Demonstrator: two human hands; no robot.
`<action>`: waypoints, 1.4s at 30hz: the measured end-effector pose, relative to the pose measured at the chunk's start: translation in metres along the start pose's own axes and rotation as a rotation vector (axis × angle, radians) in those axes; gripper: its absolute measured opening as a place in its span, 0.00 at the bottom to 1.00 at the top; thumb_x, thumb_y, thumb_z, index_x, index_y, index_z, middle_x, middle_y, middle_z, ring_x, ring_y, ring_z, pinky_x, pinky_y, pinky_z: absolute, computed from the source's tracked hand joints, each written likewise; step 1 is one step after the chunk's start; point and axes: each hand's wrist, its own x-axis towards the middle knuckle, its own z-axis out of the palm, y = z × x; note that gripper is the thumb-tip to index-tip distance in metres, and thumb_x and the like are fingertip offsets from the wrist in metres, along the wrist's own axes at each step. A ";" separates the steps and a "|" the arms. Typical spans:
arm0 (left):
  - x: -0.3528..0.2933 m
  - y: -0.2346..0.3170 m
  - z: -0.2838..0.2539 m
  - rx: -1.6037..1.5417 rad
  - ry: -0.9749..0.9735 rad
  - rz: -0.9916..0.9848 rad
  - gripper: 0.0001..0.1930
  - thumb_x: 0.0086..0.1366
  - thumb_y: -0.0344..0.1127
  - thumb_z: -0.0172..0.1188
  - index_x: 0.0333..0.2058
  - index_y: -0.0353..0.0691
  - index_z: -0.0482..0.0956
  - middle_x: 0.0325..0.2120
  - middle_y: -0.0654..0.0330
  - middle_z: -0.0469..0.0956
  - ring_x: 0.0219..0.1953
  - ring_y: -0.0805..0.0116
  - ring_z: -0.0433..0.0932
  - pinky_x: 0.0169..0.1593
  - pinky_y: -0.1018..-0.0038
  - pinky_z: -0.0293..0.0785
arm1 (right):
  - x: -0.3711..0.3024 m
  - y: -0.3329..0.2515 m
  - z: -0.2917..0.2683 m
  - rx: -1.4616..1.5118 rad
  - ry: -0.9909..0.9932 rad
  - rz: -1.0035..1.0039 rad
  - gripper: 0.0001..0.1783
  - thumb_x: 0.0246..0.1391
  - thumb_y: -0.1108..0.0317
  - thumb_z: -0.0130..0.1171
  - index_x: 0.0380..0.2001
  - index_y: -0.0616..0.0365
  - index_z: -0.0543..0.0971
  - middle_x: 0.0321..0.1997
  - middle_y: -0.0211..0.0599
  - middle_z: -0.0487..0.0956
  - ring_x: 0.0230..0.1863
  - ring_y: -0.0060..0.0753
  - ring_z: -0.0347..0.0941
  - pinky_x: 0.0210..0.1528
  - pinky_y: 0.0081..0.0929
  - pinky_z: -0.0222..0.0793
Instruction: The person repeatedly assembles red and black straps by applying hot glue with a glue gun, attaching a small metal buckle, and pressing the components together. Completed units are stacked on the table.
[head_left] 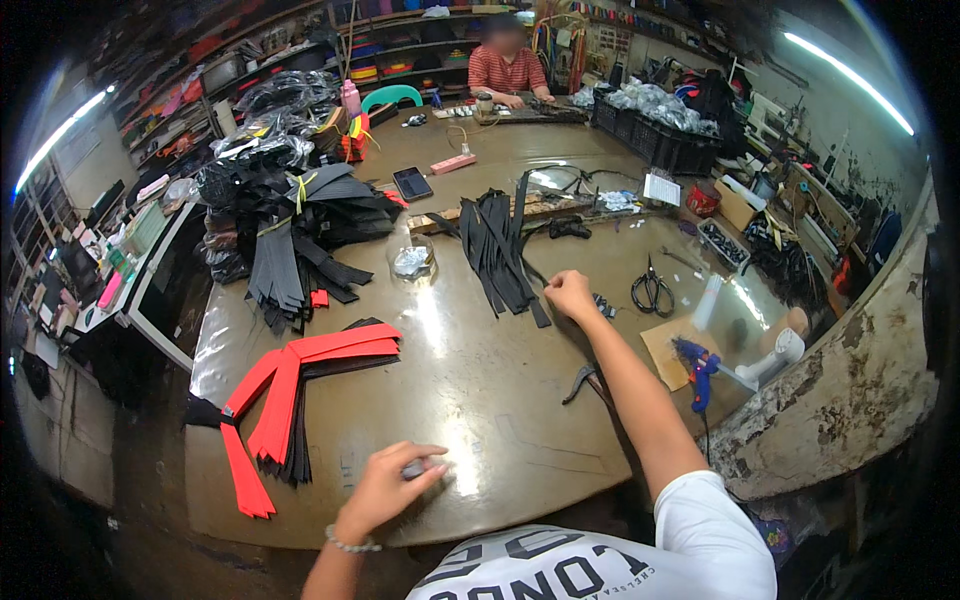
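My left hand [378, 494], a beaded bracelet at its wrist, is over the near edge of the brown table. Its fingers close around a small greyish piece [414, 468] whose kind I cannot make out. Stretched forward, my right hand [571, 294] is closed at the end of a black strap [533, 268], beside a bundle of black straps [493, 250]. Its fingertips are partly hidden. Red strips [280, 385] lie fanned over black ones to the left. A pair of pliers [582, 380] rests under my right forearm.
Black scissors [652, 292] and a blue glue gun [702, 376] lie at right. Piled black strips [290, 235], a clear round container [412, 262] and a phone [412, 184] are farther left. Across the table sits a person in a striped shirt [507, 72], near a black crate [655, 135].
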 end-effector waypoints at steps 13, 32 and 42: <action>-0.001 -0.007 0.106 -0.507 0.048 -0.352 0.13 0.64 0.38 0.65 0.38 0.32 0.83 0.29 0.60 0.83 0.32 0.79 0.76 0.38 0.80 0.72 | -0.280 -0.024 0.017 1.353 -0.908 0.470 0.06 0.60 0.72 0.60 0.38 0.60 0.75 0.32 0.36 0.80 0.28 0.23 0.78 0.29 0.15 0.74; -0.065 -0.003 0.124 0.269 0.299 0.066 0.07 0.54 0.36 0.68 0.32 0.46 0.81 0.31 0.63 0.77 0.34 0.62 0.77 0.31 0.67 0.75 | -0.048 -0.068 0.102 0.196 -0.231 -0.580 0.18 0.48 0.54 0.68 0.32 0.59 0.84 0.29 0.42 0.81 0.30 0.35 0.78 0.35 0.32 0.73; -0.079 -0.018 0.124 0.165 0.339 0.107 0.12 0.54 0.41 0.69 0.38 0.50 0.85 0.34 0.65 0.77 0.36 0.64 0.78 0.37 0.71 0.76 | -0.121 -0.075 0.078 0.129 -0.224 -0.721 0.18 0.57 0.59 0.62 0.45 0.59 0.78 0.46 0.46 0.76 0.49 0.45 0.71 0.52 0.37 0.68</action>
